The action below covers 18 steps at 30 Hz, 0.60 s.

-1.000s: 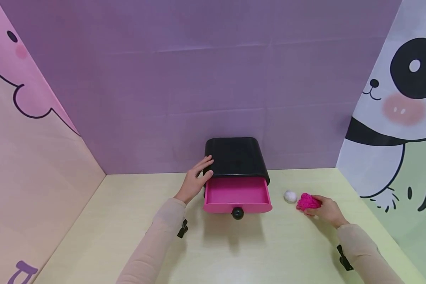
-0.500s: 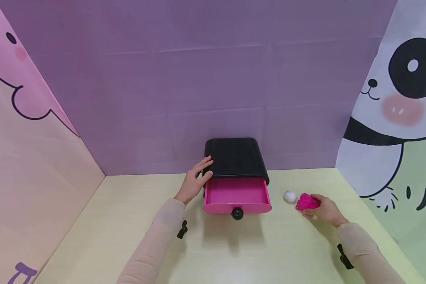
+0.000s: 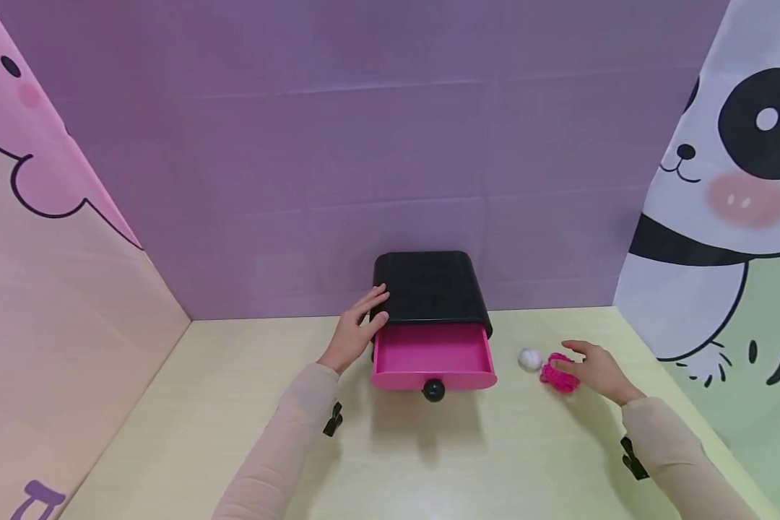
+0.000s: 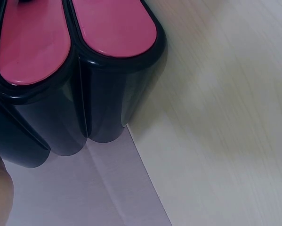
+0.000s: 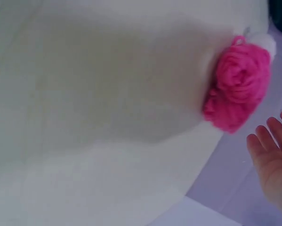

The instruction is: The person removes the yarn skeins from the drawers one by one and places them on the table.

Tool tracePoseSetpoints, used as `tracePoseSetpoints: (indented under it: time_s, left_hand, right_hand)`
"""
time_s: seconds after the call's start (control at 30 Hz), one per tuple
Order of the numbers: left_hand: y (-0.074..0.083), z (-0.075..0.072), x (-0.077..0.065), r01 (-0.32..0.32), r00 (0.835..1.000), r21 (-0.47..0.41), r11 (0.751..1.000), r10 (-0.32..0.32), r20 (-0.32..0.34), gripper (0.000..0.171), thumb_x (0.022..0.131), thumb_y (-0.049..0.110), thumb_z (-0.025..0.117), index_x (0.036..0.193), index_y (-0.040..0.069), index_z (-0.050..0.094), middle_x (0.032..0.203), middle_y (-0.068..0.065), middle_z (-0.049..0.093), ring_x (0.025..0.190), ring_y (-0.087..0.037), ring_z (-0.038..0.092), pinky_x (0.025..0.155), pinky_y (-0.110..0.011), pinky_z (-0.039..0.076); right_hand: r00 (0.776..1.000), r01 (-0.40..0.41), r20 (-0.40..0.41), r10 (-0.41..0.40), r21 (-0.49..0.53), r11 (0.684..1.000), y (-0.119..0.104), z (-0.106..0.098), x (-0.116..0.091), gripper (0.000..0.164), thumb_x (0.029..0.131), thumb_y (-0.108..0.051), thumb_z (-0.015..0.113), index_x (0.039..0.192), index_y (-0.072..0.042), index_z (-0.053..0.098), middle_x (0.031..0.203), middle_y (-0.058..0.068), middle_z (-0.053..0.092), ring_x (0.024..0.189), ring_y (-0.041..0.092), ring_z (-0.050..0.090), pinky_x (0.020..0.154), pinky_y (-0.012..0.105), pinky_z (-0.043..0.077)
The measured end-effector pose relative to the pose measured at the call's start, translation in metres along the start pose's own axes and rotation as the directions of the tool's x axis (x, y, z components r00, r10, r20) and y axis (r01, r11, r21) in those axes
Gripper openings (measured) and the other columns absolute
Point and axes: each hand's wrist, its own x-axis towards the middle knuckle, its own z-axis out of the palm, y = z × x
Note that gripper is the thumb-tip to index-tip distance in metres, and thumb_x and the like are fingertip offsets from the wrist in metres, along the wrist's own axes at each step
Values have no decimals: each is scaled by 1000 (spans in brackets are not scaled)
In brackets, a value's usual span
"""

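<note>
A black drawer box (image 3: 432, 285) stands against the back wall, its top pink drawer (image 3: 434, 380) pulled out. My left hand (image 3: 346, 339) rests on the box's left upper edge with fingers extended. In the left wrist view, two pink drawer fronts (image 4: 119, 28) sit closed in the black casing. A bundle of bright pink yarn (image 3: 564, 381) lies on the table to the right, beside a small white ball (image 3: 530, 360). Just over the yarn, my right hand (image 3: 601, 372) has its fingers spread; the right wrist view shows the yarn (image 5: 242, 80) apart from the fingers (image 5: 268, 139).
A pale wooden table (image 3: 247, 419) holds everything. The purple back wall (image 3: 390, 144) rises right behind the box. Printed side panels flank it, with a panda figure (image 3: 715, 195) on the right. A round black knob (image 3: 433, 391) juts from the pulled-out drawer.
My right hand has released the pink yarn and lifted slightly, its fingers spreading. The yarn stays on the table by the white ball. My left hand and the box look the same.
</note>
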Motion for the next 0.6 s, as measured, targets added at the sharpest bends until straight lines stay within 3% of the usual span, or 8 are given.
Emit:
tracePoseSetpoints:
  time_s: [0.27, 0.5, 0.6]
  left_hand:
    - [-10, -4, 4, -21, 1000, -14, 1000, 21, 7, 44, 93, 17, 54, 134, 4, 46, 147, -4, 34, 140, -19, 20, 114, -43, 19]
    - [-43, 0, 15, -37, 999, -12, 999, 37, -21, 45, 92, 28, 55, 134, 15, 49, 146, 6, 35, 139, -13, 22, 114, -43, 19]
    - [-43, 1, 15, -40, 999, -5, 999, 40, -28, 45, 91, 29, 56, 133, 15, 49, 145, 7, 37, 139, -11, 23, 113, -42, 20]
  right_hand:
    - [985, 122, -118, -122, -12, 993, -44, -3, 4, 49, 86, -22, 63, 123, 8, 51, 123, 30, 52, 107, 48, 53, 90, 52, 46]
    - [962, 205, -185, -198, 20, 978, -81, 0, -5, 38, 85, -11, 63, 119, 4, 56, 117, 23, 58, 105, 38, 57, 87, 50, 48]
    - [951, 234, -218, -221, 35, 972, -95, 2, -12, 35, 84, -9, 64, 116, 3, 58, 113, 20, 61, 101, 36, 60, 85, 48, 50]
